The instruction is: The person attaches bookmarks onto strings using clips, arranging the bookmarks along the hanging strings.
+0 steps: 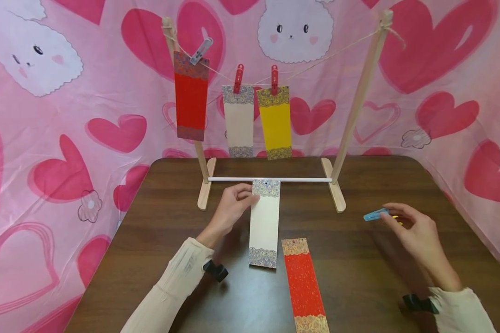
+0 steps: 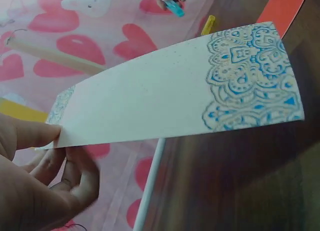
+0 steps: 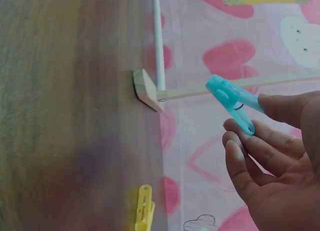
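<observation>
Pink heart-print cloth (image 1: 112, 83) behind dark wooden table (image 1: 354, 268).

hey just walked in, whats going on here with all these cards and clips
A person's left hand holds a white card by one edge, not clipped up, while the right hand pinches a blue clip. On the string, a grey clip holds a red card, and two red clips hold another white card and a yellow card. A yellow clip and another red card lie on the table.
</observation>
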A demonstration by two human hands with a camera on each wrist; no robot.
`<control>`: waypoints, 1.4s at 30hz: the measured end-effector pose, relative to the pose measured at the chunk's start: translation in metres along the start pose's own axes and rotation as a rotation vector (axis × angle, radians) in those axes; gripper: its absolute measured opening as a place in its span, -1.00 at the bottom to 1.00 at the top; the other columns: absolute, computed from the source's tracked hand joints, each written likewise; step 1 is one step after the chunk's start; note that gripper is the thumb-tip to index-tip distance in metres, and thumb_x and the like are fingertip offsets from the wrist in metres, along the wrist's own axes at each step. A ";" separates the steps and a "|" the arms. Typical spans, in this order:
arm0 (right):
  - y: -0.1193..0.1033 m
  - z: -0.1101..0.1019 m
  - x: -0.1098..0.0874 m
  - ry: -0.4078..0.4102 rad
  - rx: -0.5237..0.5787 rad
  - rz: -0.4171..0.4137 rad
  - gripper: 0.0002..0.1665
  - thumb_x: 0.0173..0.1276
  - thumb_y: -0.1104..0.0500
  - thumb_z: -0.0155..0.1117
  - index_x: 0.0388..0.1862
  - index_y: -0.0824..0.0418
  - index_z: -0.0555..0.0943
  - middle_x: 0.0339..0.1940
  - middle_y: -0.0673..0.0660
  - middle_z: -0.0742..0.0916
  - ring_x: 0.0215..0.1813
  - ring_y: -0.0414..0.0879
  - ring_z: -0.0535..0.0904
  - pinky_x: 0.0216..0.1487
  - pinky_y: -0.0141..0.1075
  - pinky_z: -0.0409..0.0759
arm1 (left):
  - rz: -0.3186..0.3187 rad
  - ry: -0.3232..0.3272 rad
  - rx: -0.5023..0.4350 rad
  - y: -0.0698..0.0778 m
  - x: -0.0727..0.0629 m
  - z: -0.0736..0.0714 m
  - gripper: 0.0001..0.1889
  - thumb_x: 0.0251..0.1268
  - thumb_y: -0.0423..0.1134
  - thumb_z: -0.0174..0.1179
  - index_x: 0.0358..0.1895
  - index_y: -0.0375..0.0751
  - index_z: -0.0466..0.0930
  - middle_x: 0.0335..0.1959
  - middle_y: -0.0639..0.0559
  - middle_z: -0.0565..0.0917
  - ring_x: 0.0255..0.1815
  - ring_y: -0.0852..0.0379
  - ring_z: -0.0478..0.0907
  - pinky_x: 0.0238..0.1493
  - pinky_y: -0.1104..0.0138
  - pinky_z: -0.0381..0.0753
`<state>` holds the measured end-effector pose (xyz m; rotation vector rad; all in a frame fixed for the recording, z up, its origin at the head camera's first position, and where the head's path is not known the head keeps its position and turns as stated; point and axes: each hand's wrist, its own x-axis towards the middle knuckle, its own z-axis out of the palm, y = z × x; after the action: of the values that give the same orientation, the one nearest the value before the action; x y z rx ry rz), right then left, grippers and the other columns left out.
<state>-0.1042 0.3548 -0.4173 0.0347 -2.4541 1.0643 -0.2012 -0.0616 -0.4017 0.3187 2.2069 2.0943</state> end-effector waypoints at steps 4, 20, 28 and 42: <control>-0.005 -0.002 0.003 0.027 0.010 -0.013 -0.64 0.23 0.28 0.47 0.02 0.28 0.67 -0.30 -0.46 0.65 -0.28 -0.59 0.54 -0.25 -0.73 0.47 | 0.029 -0.021 -0.001 0.002 0.001 0.002 -0.83 0.29 -0.47 0.25 -0.09 -0.46 0.60 -0.43 0.01 0.71 -0.50 0.22 0.47 -0.49 0.37 0.46; -0.032 -0.022 0.018 -0.002 -0.006 -0.120 -0.64 0.25 0.38 0.42 0.04 0.29 0.65 -0.24 -0.50 0.64 -0.26 -0.64 0.56 -0.21 -0.76 0.45 | 0.047 -0.032 0.030 0.017 0.008 0.001 -0.81 0.32 -0.42 0.26 -0.06 -0.40 0.57 -0.31 -0.14 0.75 -0.45 0.17 0.58 -0.53 0.14 0.59; -0.045 -0.029 0.029 0.077 -0.017 -0.237 -0.57 0.13 0.47 0.48 -0.01 0.22 0.70 -0.17 -0.54 0.65 -0.12 -0.56 0.56 -0.29 -0.67 0.38 | 0.098 -0.028 0.056 0.029 0.015 0.004 -0.82 0.32 -0.41 0.28 -0.07 -0.38 0.59 -0.32 -0.16 0.75 -0.45 0.16 0.55 -0.60 0.36 0.48; -0.071 -0.037 0.050 0.193 -0.006 -0.333 -0.54 0.05 0.53 0.49 -0.04 0.26 0.74 -0.15 -0.45 0.70 -0.22 -0.50 0.54 -0.52 -0.50 0.14 | 0.177 -0.027 0.052 0.054 0.032 0.016 -0.83 0.33 -0.36 0.28 -0.08 -0.34 0.59 -0.27 -0.16 0.76 -0.42 0.16 0.58 -0.54 0.34 0.55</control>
<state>-0.1196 0.3387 -0.3249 0.3126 -2.1812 0.8699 -0.2237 -0.0375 -0.3465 0.5616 2.2983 2.1045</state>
